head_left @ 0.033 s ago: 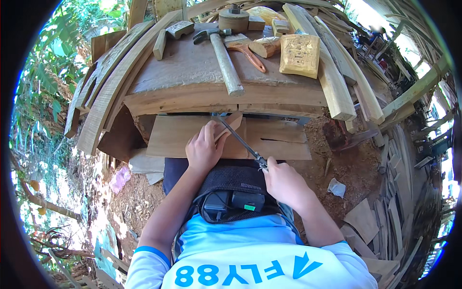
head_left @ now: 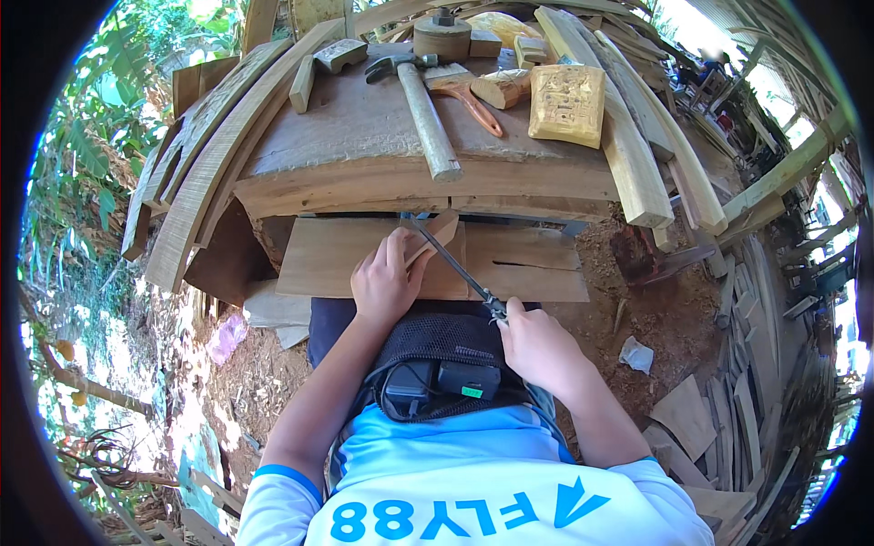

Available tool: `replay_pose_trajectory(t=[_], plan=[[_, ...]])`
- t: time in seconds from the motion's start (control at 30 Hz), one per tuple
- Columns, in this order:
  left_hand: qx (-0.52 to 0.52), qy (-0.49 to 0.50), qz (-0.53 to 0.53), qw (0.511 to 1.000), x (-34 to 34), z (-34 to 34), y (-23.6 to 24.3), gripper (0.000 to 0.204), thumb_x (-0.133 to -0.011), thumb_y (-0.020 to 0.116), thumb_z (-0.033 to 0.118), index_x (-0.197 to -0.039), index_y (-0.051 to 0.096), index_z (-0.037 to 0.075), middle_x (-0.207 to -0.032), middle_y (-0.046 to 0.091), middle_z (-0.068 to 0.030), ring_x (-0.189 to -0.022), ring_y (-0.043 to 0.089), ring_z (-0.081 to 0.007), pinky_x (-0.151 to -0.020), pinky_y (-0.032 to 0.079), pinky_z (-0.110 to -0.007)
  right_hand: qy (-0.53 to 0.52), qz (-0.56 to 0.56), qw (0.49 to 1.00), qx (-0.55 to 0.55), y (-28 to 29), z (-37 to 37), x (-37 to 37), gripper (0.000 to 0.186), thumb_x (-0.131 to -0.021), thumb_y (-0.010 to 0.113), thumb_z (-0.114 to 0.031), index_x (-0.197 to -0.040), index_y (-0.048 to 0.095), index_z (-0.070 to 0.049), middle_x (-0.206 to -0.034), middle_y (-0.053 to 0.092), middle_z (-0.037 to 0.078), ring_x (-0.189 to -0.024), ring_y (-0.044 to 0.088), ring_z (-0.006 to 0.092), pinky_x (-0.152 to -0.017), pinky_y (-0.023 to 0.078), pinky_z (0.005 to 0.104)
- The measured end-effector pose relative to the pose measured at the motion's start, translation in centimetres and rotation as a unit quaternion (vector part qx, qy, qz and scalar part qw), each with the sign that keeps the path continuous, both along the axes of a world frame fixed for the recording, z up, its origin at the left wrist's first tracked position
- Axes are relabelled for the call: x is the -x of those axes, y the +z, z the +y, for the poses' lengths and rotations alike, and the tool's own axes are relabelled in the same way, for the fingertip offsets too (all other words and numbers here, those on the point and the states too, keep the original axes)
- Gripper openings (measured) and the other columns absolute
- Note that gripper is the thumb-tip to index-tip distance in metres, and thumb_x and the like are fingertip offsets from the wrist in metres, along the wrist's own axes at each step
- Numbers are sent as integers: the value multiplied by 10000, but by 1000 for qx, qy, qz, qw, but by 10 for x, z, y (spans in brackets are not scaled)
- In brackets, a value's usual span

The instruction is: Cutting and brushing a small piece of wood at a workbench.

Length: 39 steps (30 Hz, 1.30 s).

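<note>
My left hand point(head_left: 384, 278) is closed around a small wooden piece point(head_left: 442, 226) with a slanted end, held just in front of the bench edge. In my right hand point(head_left: 543, 341) is the handle end of a long, thin, dark file point(head_left: 457, 261). Its shaft slants up and leftward across the wooden piece, and its far tip lies just beyond my left fingers. Under both hands a flat wooden board point(head_left: 523, 264) with a dark slit spans above my lap. My left fingertips are partly hidden behind the hand.
On the thick wooden bench point(head_left: 337, 141) lie a hammer point(head_left: 426, 123), a brush with a reddish handle point(head_left: 473, 107), a yellowish block point(head_left: 566, 105) and a round weight point(head_left: 442, 41). Long planks point(head_left: 232, 136) lean at its left, others point(head_left: 628, 164) at its right. Scrap wood point(head_left: 719, 428) lies lower right.
</note>
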<state>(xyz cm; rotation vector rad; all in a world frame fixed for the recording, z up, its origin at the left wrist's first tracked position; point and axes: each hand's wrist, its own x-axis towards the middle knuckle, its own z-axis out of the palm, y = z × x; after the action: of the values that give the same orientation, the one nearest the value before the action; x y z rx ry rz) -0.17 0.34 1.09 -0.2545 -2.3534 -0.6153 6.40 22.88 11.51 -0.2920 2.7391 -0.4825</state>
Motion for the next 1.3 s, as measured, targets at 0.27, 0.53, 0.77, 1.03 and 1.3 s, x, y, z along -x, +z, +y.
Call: replay_pose_trajectory(t=[0.27, 0.53, 0.77, 1.03, 1.3], plan=[[-8, 8, 12, 1000, 1, 1, 3, 393, -880, 761, 338, -1119, 587, 80, -946, 710, -50, -729, 708, -261, -632, 566, -366, 38, 32, 999, 3, -5, -9, 12, 210, -991, 528, -155, -1000, 534, 55, -789, 686, 295, -788, 711, 457, -702, 583, 539], [1, 0, 17, 1000, 0, 0, 2, 390, -879, 764, 330, -1119, 588, 79, -948, 714, -53, -748, 717, -264, -638, 573, -367, -9, 7, 1000, 22, -9, 4, -2, 225, -998, 525, -169, -1014, 539, 55, -812, 680, 311, -805, 701, 475, -719, 572, 555], [-10, 8, 12, 1000, 0, 2, 4, 382, -880, 762, 327, -1120, 593, 82, -952, 715, -54, -753, 720, -270, -644, 579, -372, 8, 1, 1000, 31, -16, -8, 16, 239, -997, 531, -176, -1013, 548, 62, -828, 679, 314, -832, 696, 478, -742, 567, 559], [0, 1, 28, 1000, 0, 2, 3, 366, -878, 762, 327, -1102, 594, 91, -915, 708, -51, -725, 711, -257, -623, 569, -365, -23, -25, 999, 26, -14, -6, 7, 226, -987, 534, -159, -1004, 542, 66, -833, 674, 328, -831, 696, 477, -748, 566, 554], [5, 1, 14, 1000, 0, 1, 3, 362, -880, 759, 322, -1105, 594, 91, -909, 710, -56, -721, 709, -260, -622, 569, -365, 4, 24, 999, 46, -15, -3, 8, 252, -999, 549, -170, -1007, 528, 81, -773, 652, 317, -798, 660, 502, -719, 523, 569]])
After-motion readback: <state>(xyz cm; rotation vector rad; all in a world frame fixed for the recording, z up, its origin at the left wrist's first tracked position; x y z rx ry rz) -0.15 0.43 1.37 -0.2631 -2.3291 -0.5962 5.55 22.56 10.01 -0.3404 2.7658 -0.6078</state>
